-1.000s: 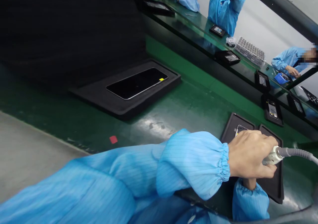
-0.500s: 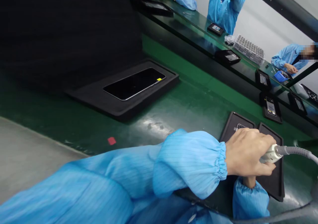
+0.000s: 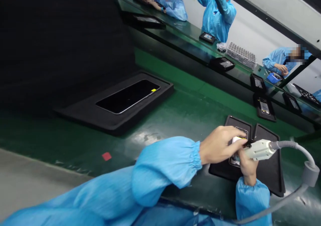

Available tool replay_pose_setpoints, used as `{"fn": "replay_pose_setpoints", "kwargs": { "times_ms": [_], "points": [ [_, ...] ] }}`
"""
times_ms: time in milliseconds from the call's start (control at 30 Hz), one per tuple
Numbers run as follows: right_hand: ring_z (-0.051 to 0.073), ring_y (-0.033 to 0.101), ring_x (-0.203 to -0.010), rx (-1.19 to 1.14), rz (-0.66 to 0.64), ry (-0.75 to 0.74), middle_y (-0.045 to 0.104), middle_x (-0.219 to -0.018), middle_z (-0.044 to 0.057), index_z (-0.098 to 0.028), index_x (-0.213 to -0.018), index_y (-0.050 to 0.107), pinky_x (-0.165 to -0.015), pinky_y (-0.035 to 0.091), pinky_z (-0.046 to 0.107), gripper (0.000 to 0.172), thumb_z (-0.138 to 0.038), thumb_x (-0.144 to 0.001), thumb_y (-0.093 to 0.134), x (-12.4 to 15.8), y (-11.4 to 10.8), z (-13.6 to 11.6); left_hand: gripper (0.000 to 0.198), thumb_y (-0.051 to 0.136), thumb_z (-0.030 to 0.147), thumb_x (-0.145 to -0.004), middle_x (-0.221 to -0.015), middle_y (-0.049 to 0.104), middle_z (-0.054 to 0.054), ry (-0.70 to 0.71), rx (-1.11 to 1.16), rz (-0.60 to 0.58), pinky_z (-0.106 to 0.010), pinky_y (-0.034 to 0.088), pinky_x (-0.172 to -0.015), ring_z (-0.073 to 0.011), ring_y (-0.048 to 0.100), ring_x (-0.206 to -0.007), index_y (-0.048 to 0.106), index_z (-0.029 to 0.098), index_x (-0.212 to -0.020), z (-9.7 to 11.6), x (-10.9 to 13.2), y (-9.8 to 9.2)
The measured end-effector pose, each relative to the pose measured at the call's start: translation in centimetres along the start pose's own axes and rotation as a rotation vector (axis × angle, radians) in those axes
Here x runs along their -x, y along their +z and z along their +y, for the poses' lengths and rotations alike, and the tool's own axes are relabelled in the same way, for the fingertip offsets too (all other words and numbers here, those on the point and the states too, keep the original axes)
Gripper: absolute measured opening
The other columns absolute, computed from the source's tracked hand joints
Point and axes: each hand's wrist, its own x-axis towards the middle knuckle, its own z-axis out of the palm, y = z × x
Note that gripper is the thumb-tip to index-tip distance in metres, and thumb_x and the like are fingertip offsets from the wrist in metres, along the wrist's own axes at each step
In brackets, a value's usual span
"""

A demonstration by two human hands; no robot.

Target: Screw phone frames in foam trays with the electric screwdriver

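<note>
My left hand reaches in from the left, with fingers stretched over an opened phone and fingertips near the front end of a corded tool. That pale, corded hand tool lies slanted above the phone, and my right hand is closed round its front part. Its tip is hidden by my fingers. The phone lies in a black tray, mostly covered by my hands; a white patch and a yellow strip show on it. Beside it is a second black tray.
A dark-screened phone with a yellow tab lies on a black foam tray. A red square is on the green table. The tool's grey cable loops at right. Co-workers sit beyond a raised bench carrying several phone trays.
My left hand has drawn back leftward from the tool, uncovering its body and my right hand. The view has shifted slightly.
</note>
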Motion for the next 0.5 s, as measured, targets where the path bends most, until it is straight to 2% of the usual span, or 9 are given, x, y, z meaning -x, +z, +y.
{"fn": "replay_pose_setpoints", "kwargs": {
  "times_ms": [33,100,200,267,333,400,500],
  "points": [
    [0.011,0.056,-0.057,-0.015,-0.006,0.001,0.059,-0.066,-0.002,-0.015,-0.082,0.058,-0.056,0.051,0.026,0.033,-0.048,-0.081,0.064,0.0,0.1,-0.1,0.025,0.044,0.029,-0.093,-0.098,0.069,-0.007,-0.030,-0.037,-0.031,-0.026,0.047,-0.083,-0.0169,0.063,-0.093,0.065,0.015,-0.100,-1.0,1.0,0.1],
    [0.012,0.053,-0.049,-0.050,-0.031,0.022,0.055,-0.054,-0.004,-0.018,-0.077,0.055,-0.051,0.049,0.026,0.033,-0.049,-0.076,0.067,0.0,0.4,-0.6,0.023,0.044,0.026,-0.092,-0.089,0.068,-0.006,-0.029,-0.116,-0.174,-0.027,0.046,-0.077,-0.0167,0.062,-0.086,0.065,0.016,-0.091,-3.1,3.1,0.8],
    [0.013,0.053,-0.045,-0.076,-0.067,0.061,0.054,-0.050,-0.005,-0.020,-0.079,0.053,-0.048,0.046,0.027,0.032,-0.050,-0.075,0.066,0.0,0.9,-1.4,0.019,0.056,0.034,-0.086,-0.089,0.067,-0.006,0.134,-0.202,-0.352,-0.033,0.041,-0.076,-0.0191,0.059,-0.087,0.064,0.018,-0.092,-5.3,6.1,2.5],
    [0.013,0.052,-0.043,-0.072,-0.082,0.059,0.054,-0.049,-0.005,-0.021,-0.080,0.052,-0.046,0.045,0.027,0.032,-0.049,-0.074,0.065,0.0,1.1,-2.1,0.023,0.063,0.039,-0.082,-0.092,0.067,-0.006,0.239,-0.288,-0.394,-0.036,0.036,-0.076,-0.0203,0.056,-0.089,0.062,0.019,-0.095,-6.2,7.5,3.5],
    [0.013,0.053,-0.043,-0.089,-0.117,0.043,0.054,-0.049,-0.006,-0.021,-0.086,0.051,-0.047,0.045,0.027,0.029,-0.045,-0.076,0.065,0.0,1.0,-3.0,0.020,0.064,0.037,-0.082,-0.091,0.065,-0.005,0.274,-0.374,-0.388,-0.036,0.033,-0.071,-0.0196,0.054,-0.085,0.061,0.020,-0.092,-6.7,8.4,4.0],
    [0.013,0.055,-0.045,-0.140,-0.154,0.011,0.057,-0.052,-0.007,-0.021,-0.096,0.049,-0.050,0.046,0.027,0.028,-0.037,-0.079,0.064,-0.1,0.7,-4.0,0.013,0.062,0.033,-0.083,-0.085,0.063,-0.004,0.257,-0.425,-0.377,-0.035,0.030,-0.067,-0.0188,0.052,-0.080,0.061,0.020,-0.086,-6.9,8.9,3.5],
    [0.016,0.062,-0.056,-0.233,-0.128,-0.085,0.062,-0.060,-0.005,-0.021,-0.106,0.046,-0.061,0.051,0.032,0.029,-0.030,-0.083,0.062,-0.3,-0.3,-5.0,0.011,0.059,0.032,-0.086,-0.081,0.062,-0.004,0.208,-0.436,-0.402,-0.034,0.031,-0.068,-0.0201,0.052,-0.082,0.061,0.020,-0.086,-7.0,9.8,1.1]
  ]
}}
